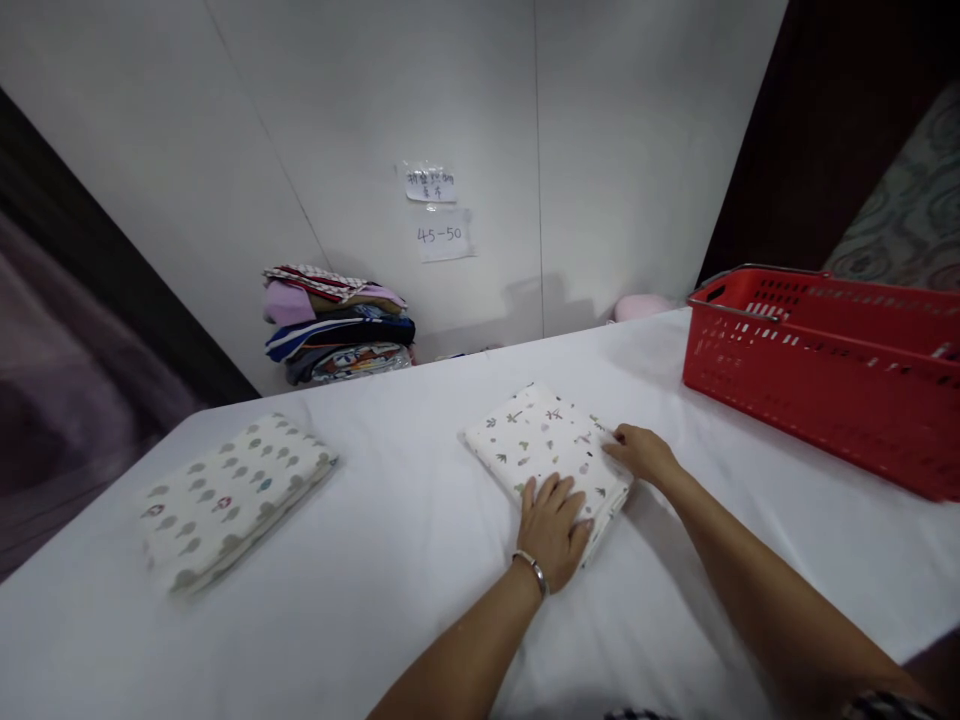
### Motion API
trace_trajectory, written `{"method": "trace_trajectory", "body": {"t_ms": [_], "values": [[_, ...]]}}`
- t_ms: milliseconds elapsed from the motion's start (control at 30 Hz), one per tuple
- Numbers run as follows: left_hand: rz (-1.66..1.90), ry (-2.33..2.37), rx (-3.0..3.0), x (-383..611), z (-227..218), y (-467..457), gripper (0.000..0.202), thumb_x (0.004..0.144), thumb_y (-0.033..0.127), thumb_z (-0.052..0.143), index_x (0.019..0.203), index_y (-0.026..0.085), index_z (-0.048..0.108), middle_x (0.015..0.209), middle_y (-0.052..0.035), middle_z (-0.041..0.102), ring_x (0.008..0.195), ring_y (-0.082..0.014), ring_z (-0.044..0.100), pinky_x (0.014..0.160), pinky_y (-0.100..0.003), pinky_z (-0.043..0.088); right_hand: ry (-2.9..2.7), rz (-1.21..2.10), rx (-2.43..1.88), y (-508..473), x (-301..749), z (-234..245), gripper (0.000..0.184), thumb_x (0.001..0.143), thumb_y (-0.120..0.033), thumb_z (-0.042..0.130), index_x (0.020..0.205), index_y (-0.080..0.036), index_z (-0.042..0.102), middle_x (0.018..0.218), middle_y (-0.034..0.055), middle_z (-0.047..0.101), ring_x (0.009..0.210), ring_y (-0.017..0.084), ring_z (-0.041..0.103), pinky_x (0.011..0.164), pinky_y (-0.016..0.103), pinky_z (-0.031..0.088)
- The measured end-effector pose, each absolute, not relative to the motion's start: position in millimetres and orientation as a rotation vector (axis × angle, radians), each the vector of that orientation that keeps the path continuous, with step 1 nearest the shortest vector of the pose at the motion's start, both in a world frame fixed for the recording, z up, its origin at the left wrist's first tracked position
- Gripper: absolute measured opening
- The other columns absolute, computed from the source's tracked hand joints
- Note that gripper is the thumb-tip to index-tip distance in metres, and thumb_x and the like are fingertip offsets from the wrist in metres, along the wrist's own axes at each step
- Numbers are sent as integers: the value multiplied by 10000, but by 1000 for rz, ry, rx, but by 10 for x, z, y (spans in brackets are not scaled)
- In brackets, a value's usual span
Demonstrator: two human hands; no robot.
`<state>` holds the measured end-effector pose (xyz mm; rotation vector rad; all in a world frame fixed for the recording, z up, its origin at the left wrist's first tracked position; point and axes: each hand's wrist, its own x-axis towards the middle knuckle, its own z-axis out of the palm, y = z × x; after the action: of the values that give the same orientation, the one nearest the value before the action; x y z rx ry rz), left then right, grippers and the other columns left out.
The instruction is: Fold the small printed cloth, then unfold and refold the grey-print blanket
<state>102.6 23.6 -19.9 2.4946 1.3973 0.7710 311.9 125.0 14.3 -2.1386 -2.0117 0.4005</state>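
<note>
A folded white cloth (536,435) with small grey-green plant prints lies in the middle of the white-covered table. My left hand (553,530), a silver bangle at its wrist, rests flat on the near side of this cloth with fingers spread. At the right edge, my right hand (641,452) has its fingers closed on the cloth, thumb on top and the other fingertips partly hidden. Off to the left sits a second folded cloth (240,490), white with grey tree-like shapes and a few coloured ones; neither hand touches it.
A red plastic basket (817,400) with a metal handle stands on the right of the white tablecloth (390,620). Behind the table's far edge rises a stack of folded clothes (337,325). Paper signs (442,235) hang on the wall, and a pink object (641,306) shows below.
</note>
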Motion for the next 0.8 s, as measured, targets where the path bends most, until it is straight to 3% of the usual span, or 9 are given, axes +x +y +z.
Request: {"method": "trace_trajectory", "body": {"t_ms": [167,367,567,800], "values": [[771,1370,2462,1027,-177,221,324,880,348,408,1163,254,534,1312,-37,491,1269,-246,340,1081,-547,159,-1950,480,-2108,1256,3121,141,171,738,-310,507,826,-193,595,812,47,651,699,164,557,561,244,326],[755,1355,2452,1011,-170,231,324,875,340,419,1165,251,533,1320,-38,484,1275,-247,336,1083,-550,159,-1891,565,-1937,1294,3174,44,361,782,-386,503,1091,-206,550,1015,71,649,839,195,587,690,268,393],[777,1321,2481,987,-171,220,309,880,307,410,1150,230,540,1303,-52,498,1279,-235,333,1089,-542,152,-1822,442,-1901,1312,3239,16,220,808,-321,432,862,-216,618,890,24,664,810,174,578,673,254,386],[797,1293,2489,970,-157,216,290,863,276,439,1125,237,556,1262,-54,531,1248,-220,378,1089,-519,188,-1873,386,-2069,1290,3289,7,226,824,-357,432,847,-206,599,827,42,657,730,172,566,588,250,341]]}}
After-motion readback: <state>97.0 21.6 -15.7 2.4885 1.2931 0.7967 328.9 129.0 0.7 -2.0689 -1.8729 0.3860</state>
